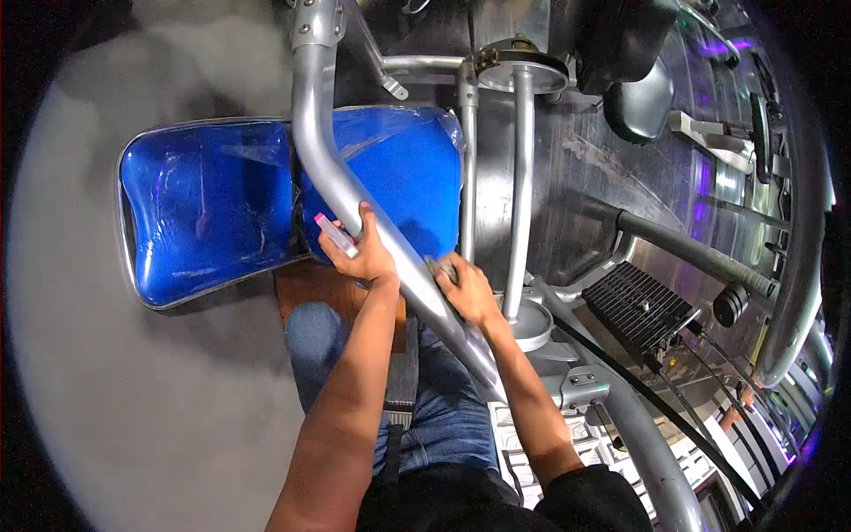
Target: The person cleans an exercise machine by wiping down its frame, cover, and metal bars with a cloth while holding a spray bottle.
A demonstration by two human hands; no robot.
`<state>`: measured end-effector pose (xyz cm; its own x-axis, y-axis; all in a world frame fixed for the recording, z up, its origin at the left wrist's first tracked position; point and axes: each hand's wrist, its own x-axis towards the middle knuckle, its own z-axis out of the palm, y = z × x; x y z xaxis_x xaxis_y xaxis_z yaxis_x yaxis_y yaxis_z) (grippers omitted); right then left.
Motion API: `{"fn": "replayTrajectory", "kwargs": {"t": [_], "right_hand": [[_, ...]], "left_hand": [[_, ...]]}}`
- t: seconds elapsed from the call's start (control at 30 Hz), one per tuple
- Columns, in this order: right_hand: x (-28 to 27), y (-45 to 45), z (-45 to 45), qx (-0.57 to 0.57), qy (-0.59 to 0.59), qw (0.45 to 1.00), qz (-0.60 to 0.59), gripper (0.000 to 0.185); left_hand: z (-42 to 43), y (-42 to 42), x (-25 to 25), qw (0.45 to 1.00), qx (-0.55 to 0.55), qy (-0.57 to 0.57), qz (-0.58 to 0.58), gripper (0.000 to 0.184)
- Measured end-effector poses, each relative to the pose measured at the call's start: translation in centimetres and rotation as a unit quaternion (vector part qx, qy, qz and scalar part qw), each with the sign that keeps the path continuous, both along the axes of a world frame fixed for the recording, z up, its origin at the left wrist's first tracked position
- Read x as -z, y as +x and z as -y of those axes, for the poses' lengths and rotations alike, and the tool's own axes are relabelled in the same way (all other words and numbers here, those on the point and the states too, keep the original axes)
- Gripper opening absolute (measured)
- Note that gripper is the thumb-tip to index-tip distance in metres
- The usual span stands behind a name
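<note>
My left hand (365, 255) is closed around a small clear bottle (340, 239) with a pink cap, and its fingers rest against a thick silver metal tube (383, 208). The tube bends and slants down to the right in front of me. On the tube's other side, my right hand (468, 291) is closed on a small greyish-green pad (435, 267), pressed to the metal. Most of the pad is hidden by the fingers, so I cannot tell its exact kind. Behind the tube lie a blue seat pad (403, 168) and a second blue pad (208, 208), both in clear plastic.
A thinner silver post (523, 186) stands to the right on a round base. Farther right are a black ribbed pedal (640, 306), a black padded seat (638, 111) and a thick curved tube (805, 222). A brown wooden stool (297, 288) is by my knees.
</note>
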<state>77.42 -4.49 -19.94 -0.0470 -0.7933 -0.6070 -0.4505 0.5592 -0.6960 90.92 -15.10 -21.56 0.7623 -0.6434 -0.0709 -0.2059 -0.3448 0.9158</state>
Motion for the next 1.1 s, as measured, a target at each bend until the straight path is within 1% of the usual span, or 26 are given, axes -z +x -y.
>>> {"fn": "replayTrajectory", "kwargs": {"t": [0.07,0.13,0.17,0.27,0.3,0.37,0.4,0.47,0.57,0.63,0.7,0.73,0.83,0.87,0.9,0.93,0.97,1.03,1.07,1.1], "right_hand": [[-0.5,1.5,2.7,0.02,-0.003,1.0,0.013,0.029],[-0.8,2.7,4.4,0.059,-0.081,0.995,0.027,0.027],[-1.5,2.7,4.5,0.061,-0.082,0.994,0.027,0.027],[-3.2,3.0,2.4,0.048,-0.124,0.991,-0.034,0.028],[-4.2,2.7,1.2,0.049,-0.125,0.99,-0.035,0.028],[-6.6,1.7,-1.4,0.0,-0.118,0.993,-0.025,0.028],[-6.9,1.3,-3.0,0.0,-0.117,0.993,-0.027,0.028],[-6.8,0.9,-5.7,-0.013,-0.082,0.993,-0.086,0.028],[-6.7,1.2,-6.2,-0.034,-0.102,0.987,-0.117,0.029],[-6.5,2.3,-4.1,-0.035,-0.108,0.984,-0.134,0.031],[-5.9,3.2,-1.7,-0.016,-0.203,0.971,-0.123,0.031],[-5.8,3.7,-0.4,-0.033,-0.225,0.962,-0.148,0.031],[-6.5,4.8,2.3,-0.041,-0.23,0.962,-0.143,0.032],[-6.1,5.0,1.8,-0.034,-0.226,0.96,-0.162,0.034],[-6.4,5.0,1.2,-0.039,-0.226,0.96,-0.163,0.034],[-7.0,4.7,0.3,-0.057,-0.218,0.959,-0.173,0.035],[-7.5,4.4,-0.8,-0.076,-0.209,0.957,-0.184,0.035],[-7.7,3.5,-4.3,-0.102,-0.193,0.955,-0.2,0.035],[-8.1,2.9,-5.7,-0.131,-0.183,0.952,-0.207,0.036],[-8.5,2.4,-6.6,-0.161,-0.175,0.947,-0.215,0.038]], "left_hand": [[0.2,-0.2,-0.7,1.0,-0.01,0.004,-0.019,0.048],[0.0,0.1,-0.2,1.0,-0.01,0.005,-0.016,0.047],[0.1,0.1,0.0,1.0,-0.01,0.005,-0.015,0.047],[0.1,-0.2,-0.3,0.999,-0.019,-0.012,-0.034,0.047],[0.2,-0.1,-0.1,0.999,-0.019,-0.013,-0.035,0.047],[-0.1,0.1,0.6,0.998,-0.003,-0.04,-0.042,0.046],[-0.1,0.0,0.5,0.998,-0.003,-0.04,-0.044,0.046],[0.0,-0.1,0.2,0.998,-0.001,-0.036,-0.051,0.046],[-0.2,0.1,0.3,0.998,0.017,-0.016,-0.053,0.045],[-0.4,0.1,0.7,0.997,0.017,-0.033,-0.061,0.044],[-0.2,0.0,0.7,0.996,0.017,-0.052,-0.067,0.044],[-0.1,-0.1,0.5,0.996,0.006,-0.055,-0.073,0.045],[0.0,-0.2,-0.2,0.995,-0.007,-0.065,-0.081,0.047],[0.0,-0.4,-0.5,0.996,-0.003,-0.049,-0.079,0.047],[0.1,-0.4,-0.9,0.996,0.001,-0.031,-0.078,0.046],[-0.1,-0.2,-0.4,0.994,0.006,-0.035,-0.103,0.05],[-0.2,-0.1,0.2,0.994,0.0,-0.036,-0.106,0.05],[-0.3,0.0,1.0,0.997,0.01,-0.064,-0.045,0.055],[-0.3,-0.1,1.2,0.991,0.003,-0.096,-0.093,0.06],[-0.4,0.0,1.0,0.99,-0.006,-0.099,-0.097,0.06]]}}
